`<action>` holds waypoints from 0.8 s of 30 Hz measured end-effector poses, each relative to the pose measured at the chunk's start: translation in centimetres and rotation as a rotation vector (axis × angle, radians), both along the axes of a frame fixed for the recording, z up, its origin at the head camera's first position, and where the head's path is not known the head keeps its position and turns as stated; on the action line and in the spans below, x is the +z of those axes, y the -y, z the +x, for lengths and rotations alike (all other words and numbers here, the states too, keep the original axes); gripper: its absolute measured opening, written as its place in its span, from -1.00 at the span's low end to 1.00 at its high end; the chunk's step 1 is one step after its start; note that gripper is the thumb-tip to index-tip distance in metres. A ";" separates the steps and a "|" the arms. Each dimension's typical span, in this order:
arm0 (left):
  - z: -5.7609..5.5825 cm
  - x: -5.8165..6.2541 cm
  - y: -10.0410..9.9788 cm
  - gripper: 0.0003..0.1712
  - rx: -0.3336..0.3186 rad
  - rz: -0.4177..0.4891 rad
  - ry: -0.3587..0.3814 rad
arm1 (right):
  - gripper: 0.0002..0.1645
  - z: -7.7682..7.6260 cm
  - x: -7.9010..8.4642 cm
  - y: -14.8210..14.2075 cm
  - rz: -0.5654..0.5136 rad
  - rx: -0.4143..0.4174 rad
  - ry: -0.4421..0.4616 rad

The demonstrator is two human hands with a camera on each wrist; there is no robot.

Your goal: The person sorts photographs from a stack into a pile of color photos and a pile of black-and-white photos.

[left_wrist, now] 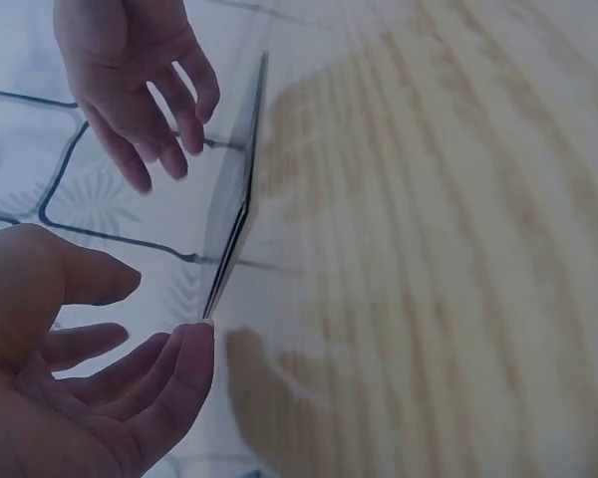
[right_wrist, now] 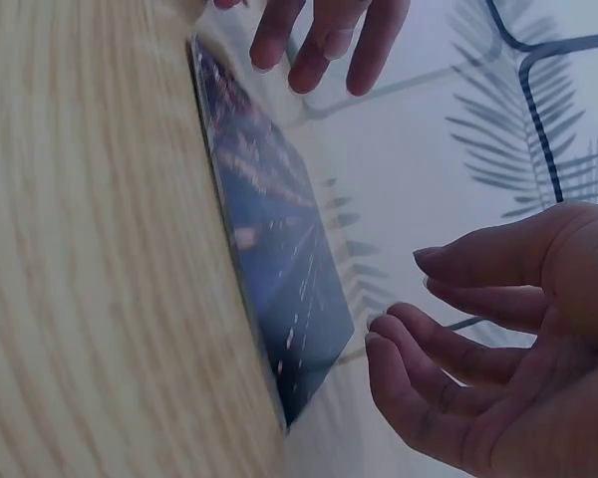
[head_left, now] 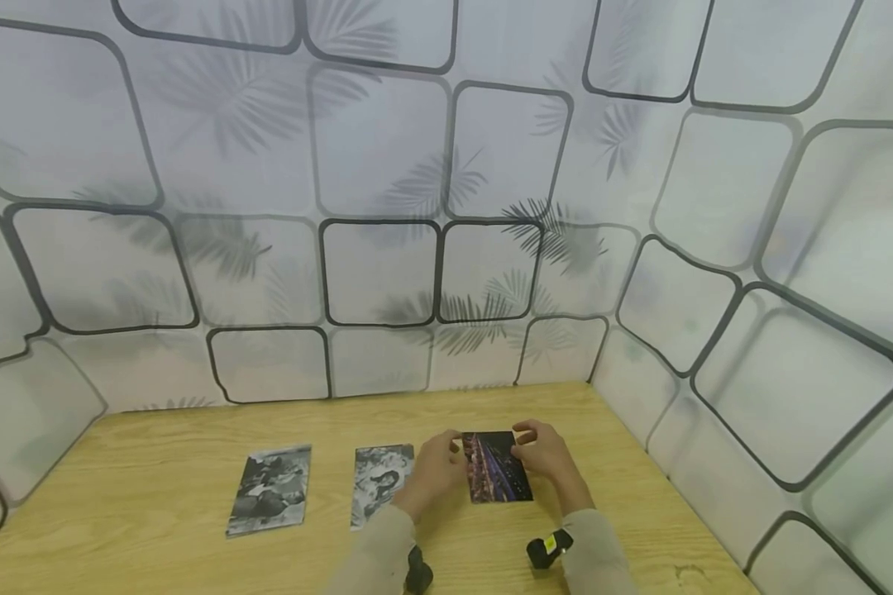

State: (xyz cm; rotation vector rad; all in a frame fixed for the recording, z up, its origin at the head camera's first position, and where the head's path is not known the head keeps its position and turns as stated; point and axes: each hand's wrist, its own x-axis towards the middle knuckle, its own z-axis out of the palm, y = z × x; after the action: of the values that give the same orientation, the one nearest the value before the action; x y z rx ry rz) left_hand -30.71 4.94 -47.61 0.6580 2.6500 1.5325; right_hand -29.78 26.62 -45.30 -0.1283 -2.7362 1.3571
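Observation:
A dark photo print [head_left: 497, 467] with purple and orange streaks of light lies on the wooden table. My left hand [head_left: 439, 465] is at its left edge, fingers loosely bent; in the left wrist view a fingertip of this hand [left_wrist: 130, 383] meets the end of the thin print [left_wrist: 241, 214]. On the opposite side is my right hand [head_left: 546, 453], relaxed, its thumb apart from the fingers. The right wrist view has the right hand [right_wrist: 488, 349] beside the glossy print [right_wrist: 269, 239], with a small gap between them. Neither hand grips the print.
Two black-and-white picture prints lie to the left: one [head_left: 271, 489] farther off, the other [head_left: 379, 479] partly behind my left forearm. Patterned fabric walls [head_left: 387, 273] enclose the table [head_left: 156, 496] at the back and sides. Each wrist carries a small black device [head_left: 549, 549].

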 end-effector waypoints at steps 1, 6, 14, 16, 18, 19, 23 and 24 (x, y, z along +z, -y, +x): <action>0.1 0.2 0.4 -0.39 -0.005 0.003 0.011 | -0.49 0.0 0.0 0.2 -0.010 0.013 -0.006; 0.6 1.4 3.0 -0.39 -0.003 -0.018 0.028 | -0.48 0.0 0.4 1.5 -0.109 0.103 0.011; 1.4 2.3 7.8 -0.45 -0.007 -0.031 -0.032 | -0.42 0.5 0.9 3.6 -0.154 0.281 0.029; 1.6 2.2 8.8 -0.46 0.011 -0.035 -0.039 | -0.42 0.6 0.9 4.2 -0.159 0.309 0.026; 1.6 2.2 9.7 -0.46 0.040 -0.027 -0.033 | -0.41 0.6 0.8 4.8 -0.177 0.332 0.032; 1.7 2.1 10.2 -0.47 0.062 -0.025 -0.028 | -0.41 0.6 0.7 5.1 -0.181 0.344 0.036; 1.6 2.1 11.5 -0.48 0.118 -0.024 -0.035 | -0.43 0.5 0.2 6.5 -0.192 0.371 0.073; 1.6 2.1 11.8 -0.48 0.130 -0.032 -0.036 | -0.44 0.5 0.0 6.9 -0.186 0.374 0.083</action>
State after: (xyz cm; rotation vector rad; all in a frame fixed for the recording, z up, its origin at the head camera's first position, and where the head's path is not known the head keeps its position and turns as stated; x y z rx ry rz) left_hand -29.08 -6.88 -45.53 0.5264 2.7893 1.5181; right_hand -29.31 19.76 -45.29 0.3411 -2.7946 1.7322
